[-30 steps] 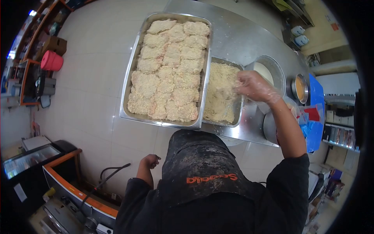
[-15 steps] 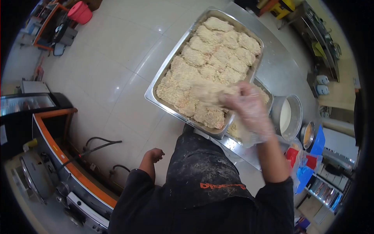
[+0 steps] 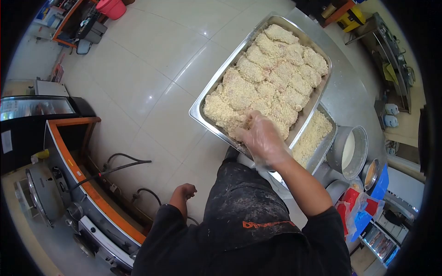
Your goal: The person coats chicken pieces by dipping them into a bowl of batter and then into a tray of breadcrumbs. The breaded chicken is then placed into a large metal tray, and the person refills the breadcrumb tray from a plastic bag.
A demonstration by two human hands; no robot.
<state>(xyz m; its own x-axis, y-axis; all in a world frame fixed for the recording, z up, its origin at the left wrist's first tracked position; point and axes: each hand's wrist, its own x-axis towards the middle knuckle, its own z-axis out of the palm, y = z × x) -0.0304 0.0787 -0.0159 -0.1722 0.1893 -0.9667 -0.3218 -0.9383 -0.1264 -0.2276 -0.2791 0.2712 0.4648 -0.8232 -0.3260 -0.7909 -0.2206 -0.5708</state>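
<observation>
My right hand (image 3: 263,140), in a clear plastic glove, is down at the near end of a deep metal tray (image 3: 206,122). Its fingers are bent around a crumb-coated piece of meat (image 3: 237,120), which the hand partly hides. Rows of similar breaded pieces (image 3: 271,69) cover the tray. To the left of my apron, my bare left hand (image 3: 185,190) hangs over the floor, its fingers curled in with nothing seen in them. A second metal tray (image 3: 330,133) holding loose crumbs (image 3: 313,138) sits beside and partly beneath the big tray.
On the metal table (image 3: 352,87) stand a round pan (image 3: 361,156) with pale liquid and a smaller bowl (image 3: 369,174) with orange contents. Red and blue plastic packaging (image 3: 361,207) lies near my right elbow. At left are an orange-edged counter (image 3: 94,202) and a black hose (image 3: 124,165).
My right hand has lowered the breaded piece into the tray's near end. The crumb tray shows more now. The whole view has shifted slightly; my left hand stays curled.
</observation>
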